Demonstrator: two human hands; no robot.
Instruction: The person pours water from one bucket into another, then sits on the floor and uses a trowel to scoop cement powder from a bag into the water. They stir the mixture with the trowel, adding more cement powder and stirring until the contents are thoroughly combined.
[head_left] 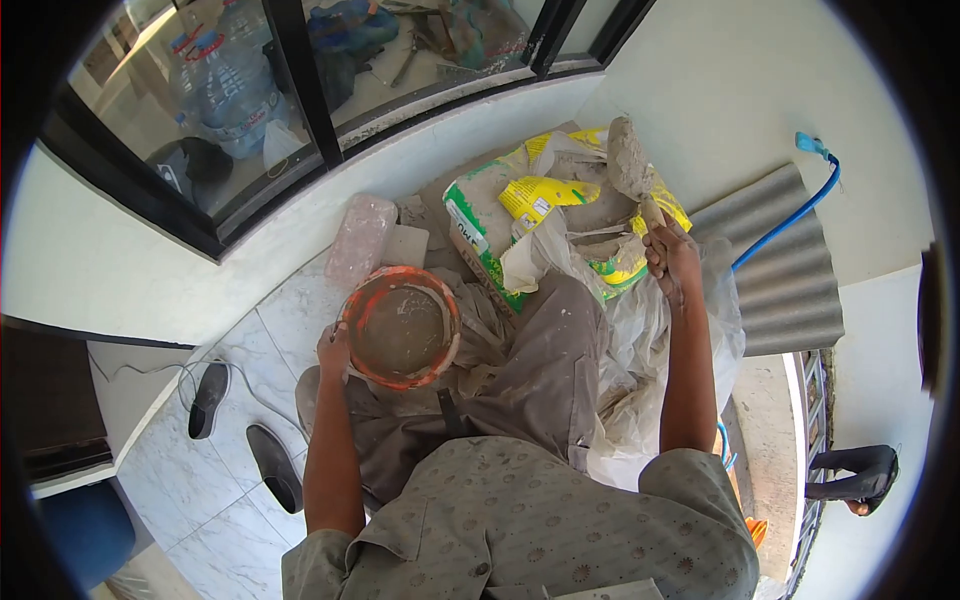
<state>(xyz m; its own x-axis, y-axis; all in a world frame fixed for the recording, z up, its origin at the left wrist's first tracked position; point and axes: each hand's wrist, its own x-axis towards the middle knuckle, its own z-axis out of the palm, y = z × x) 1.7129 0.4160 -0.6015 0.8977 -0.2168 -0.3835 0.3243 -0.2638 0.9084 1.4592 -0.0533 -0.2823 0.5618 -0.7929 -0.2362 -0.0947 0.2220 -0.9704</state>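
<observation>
My left hand point(334, 350) is closed on the left rim of a round orange bucket point(448, 362). Grey, wet-looking cement mix point(405, 328) fills part of it. My right hand point(672, 258) grips the handle of a trowel point(628, 160), whose blade is coated in grey material and points away from me. Beneath the trowel lies a torn-open green and yellow cement bag point(548, 203) with grey powder showing inside. Clear plastic sheeting point(640, 385) bunches up below my right hand, beside my knee.
A pinkish block point(360, 238) stands behind the bucket. Corrugated sheeting point(775, 265) and a blue hose point(795, 220) are at the right. Two dark shoes point(272, 465) and a thin cable point(262, 400) lie on the tiles at the left. A black-framed window point(300, 80) runs along the wall.
</observation>
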